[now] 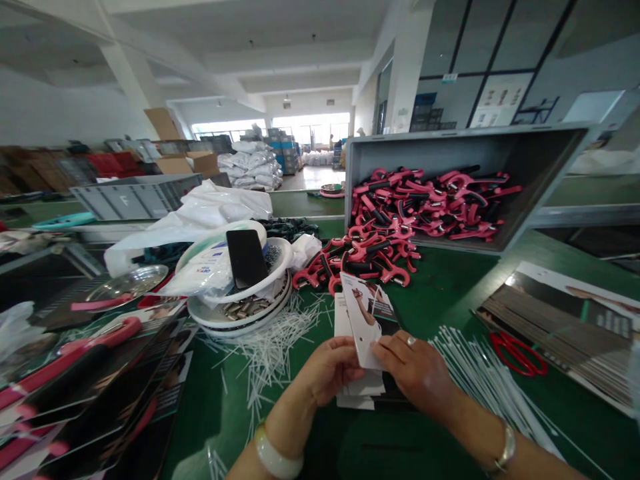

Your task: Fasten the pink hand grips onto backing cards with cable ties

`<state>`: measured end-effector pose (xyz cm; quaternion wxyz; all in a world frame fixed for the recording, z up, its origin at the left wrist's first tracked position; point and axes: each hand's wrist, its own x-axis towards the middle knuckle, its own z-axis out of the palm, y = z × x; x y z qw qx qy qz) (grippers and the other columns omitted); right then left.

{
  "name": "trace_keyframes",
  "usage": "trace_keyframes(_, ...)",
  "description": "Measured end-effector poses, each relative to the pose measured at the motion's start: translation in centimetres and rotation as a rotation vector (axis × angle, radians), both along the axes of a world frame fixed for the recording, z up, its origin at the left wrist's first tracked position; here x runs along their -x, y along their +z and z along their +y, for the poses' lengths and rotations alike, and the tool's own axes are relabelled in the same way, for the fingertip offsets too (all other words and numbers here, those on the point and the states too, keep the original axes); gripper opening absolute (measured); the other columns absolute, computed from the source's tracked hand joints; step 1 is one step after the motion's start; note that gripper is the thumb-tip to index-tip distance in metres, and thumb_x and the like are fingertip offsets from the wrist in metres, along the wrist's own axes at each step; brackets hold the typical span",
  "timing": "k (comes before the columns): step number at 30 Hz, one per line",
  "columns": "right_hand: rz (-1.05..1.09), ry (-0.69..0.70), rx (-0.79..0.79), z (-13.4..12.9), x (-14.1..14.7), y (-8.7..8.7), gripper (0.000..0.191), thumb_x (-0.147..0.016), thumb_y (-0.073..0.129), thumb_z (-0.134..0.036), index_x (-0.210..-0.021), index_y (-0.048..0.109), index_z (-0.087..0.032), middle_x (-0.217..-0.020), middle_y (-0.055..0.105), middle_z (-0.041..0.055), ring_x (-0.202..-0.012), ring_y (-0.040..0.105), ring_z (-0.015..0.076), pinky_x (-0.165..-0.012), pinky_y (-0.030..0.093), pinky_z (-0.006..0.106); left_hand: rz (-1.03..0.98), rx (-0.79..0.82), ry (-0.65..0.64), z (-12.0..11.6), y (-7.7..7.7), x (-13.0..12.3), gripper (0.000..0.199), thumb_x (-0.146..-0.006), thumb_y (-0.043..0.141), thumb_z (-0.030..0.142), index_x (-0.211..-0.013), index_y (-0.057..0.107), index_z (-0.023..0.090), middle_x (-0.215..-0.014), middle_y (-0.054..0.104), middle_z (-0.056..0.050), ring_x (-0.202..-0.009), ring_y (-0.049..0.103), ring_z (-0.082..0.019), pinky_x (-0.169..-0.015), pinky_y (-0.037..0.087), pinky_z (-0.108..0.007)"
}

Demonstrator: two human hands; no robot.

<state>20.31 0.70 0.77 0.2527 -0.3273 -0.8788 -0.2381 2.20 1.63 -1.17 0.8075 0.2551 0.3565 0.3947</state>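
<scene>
My left hand (336,368) pinches the lower left edge of a printed cardboard card (364,313) that stands tilted before me. Fingers of my right hand (417,372) close on the card's right side, and a thin white strip, seemingly a cable tie, curves out near them. Beneath both hands lies a small stack of similar cards (356,402). Right of my right hand spreads a bundle of white cable ties (483,383). Beyond the card is a heap of pink-and-black hand tools (373,250), whose exact kind is hard to make out.
A grey crate (543,180) on its side holds more pink tools. Red-handled scissors (520,353) lie by a cardboard card stack (565,327). At left are white bowls (240,327) with a black phone (247,259), scattered tie offcuts (280,340) and carded tools (95,393).
</scene>
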Motion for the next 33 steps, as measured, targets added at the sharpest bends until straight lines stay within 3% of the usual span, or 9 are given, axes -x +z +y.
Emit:
trace_keyframes(6, 0.037, -0.106, 0.21, 0.1, 0.0, -0.5, 0.03, -0.075, 0.047, -0.001, -0.092, 0.065, -0.018, -0.087, 0.067, 0.0055, -0.08, 0.058, 0.0181, -0.072, 0.044, 0.029, 0.296, -0.163, 0.047, 0.0, -0.9, -1.0, 0.019, -0.057, 0.075, 0.021, -0.068, 0.062, 0.011, -0.057, 0.057, 0.002, -0.046, 0.048, -0.006, -0.049, 0.04, -0.019)
trace_keyframes(12, 0.0, -0.244, 0.596, 0.2, 0.1, 2.4, 0.015, -0.083, 0.052, -0.019, -0.08, 0.067, -0.022, -0.075, 0.067, 0.0025, -0.075, 0.059, 0.018, -0.066, 0.04, 0.028, 0.515, -0.436, -0.045, -0.1, -0.9, -1.1, 0.006, -0.068, 0.061, 0.019, -0.066, 0.061, 0.014, -0.052, 0.053, 0.003, -0.042, 0.042, -0.006, -0.041, 0.029, -0.018)
trace_keyframes(15, 0.06, -0.266, 0.728, 0.6, -0.4, 3.7, 0.011, -0.081, 0.056, -0.025, -0.079, 0.067, -0.022, -0.075, 0.068, 0.0018, -0.075, 0.059, 0.0184, -0.065, 0.039, 0.028, 0.494, -0.332, -0.107, -0.1, -0.4, -0.5, 0.01, -0.068, 0.06, 0.022, -0.074, 0.063, 0.014, -0.054, 0.054, 0.002, -0.041, 0.044, -0.007, -0.042, 0.032, -0.019)
trace_keyframes(19, 0.205, -0.279, 0.927, 1.2, -1.0, 3.8, 0.011, -0.081, 0.054, -0.023, -0.079, 0.065, -0.023, -0.07, 0.066, -0.0012, -0.068, 0.059, 0.015, -0.06, 0.039, 0.024, 0.374, -0.119, -0.146, -0.1, 0.3, 0.5, 0.021, -0.066, 0.063, 0.027, -0.082, 0.064, 0.013, -0.054, 0.057, 0.001, -0.043, 0.048, -0.009, -0.043, 0.039, -0.021)
trace_keyframes(22, 0.22, -0.268, 0.788, 0.9, -0.9, 3.3, 0.016, -0.084, 0.05, -0.023, -0.079, 0.065, -0.021, -0.073, 0.066, 0.0013, -0.072, 0.059, 0.0173, -0.063, 0.041, 0.027, 0.176, -0.058, -0.135, -0.2, 0.8, 1.0, 0.028, -0.069, 0.062, 0.033, -0.088, 0.065, 0.011, -0.066, 0.063, -0.004, -0.053, 0.055, -0.012, -0.047, 0.042, -0.022)
trace_keyframes(25, 0.274, -0.206, 0.435, -0.7, -0.1, 2.9, 0.024, -0.089, 0.042, -0.025, -0.09, 0.066, -0.019, -0.091, 0.069, 0.007, -0.087, 0.059, 0.0209, -0.079, 0.042, 0.036, 0.037, -0.049, -0.119, -0.3, 1.3, 1.0, 0.033, -0.075, 0.059, 0.034, -0.097, 0.065, 0.01, -0.081, 0.066, -0.008, -0.063, 0.058, -0.013, -0.05, 0.044, -0.021)
trace_keyframes(28, 0.268, -0.144, 0.175, -2.9, 1.2, 2.8, 0.029, -0.09, 0.044, -0.034, -0.105, 0.063, -0.018, -0.11, 0.066, 0.0095, -0.104, 0.056, 0.0248, -0.101, 0.025, 0.049, -0.009, -0.076, -0.087, -0.6, 1.7, 0.6, 0.031, -0.075, 0.062, 0.03, -0.1, 0.063, 0.012, -0.082, 0.066, -0.006, -0.064, 0.059, -0.013, -0.05, 0.044, -0.02)
trace_keyframes(30, 0.23, -0.142, 0.14, -3.9, 1.8, 2.5, 0.032, -0.089, 0.045, -0.036, -0.11, 0.06, -0.017, -0.113, 0.065, 0.0092, -0.106, 0.056, 0.0255, -0.106, 0.014, 0.053, -0.004, -0.106, -0.051, -0.9, 2.0, 0.2, 0.031, -0.071, 0.065, 0.028, -0.099, 0.063, 0.014, -0.079, 0.065, -0.005, -0.062, 0.058, -0.012, -0.051, 0.045, -0.021)
trace_keyframes(33, 0.262, -0.178, 0.161, -4.2, 1.6, 1.4, 0.029, -0.091, 0.042, -0.028, -0.111, 0.059, -0.016, -0.107, 0.067, 0.0088, -0.1, 0.059, 0.0229, -0.106, 0.016, 0.054, 0.056, -0.163, 0.004, -1.4, 2.7, -0.3, 0.032, -0.067, 0.068, 0.026, -0.097, 0.064, 0.015, -0.079, 0.064, -0.003, -0.063, 0.056, -0.011, -0.052, 0.046, -0.021)
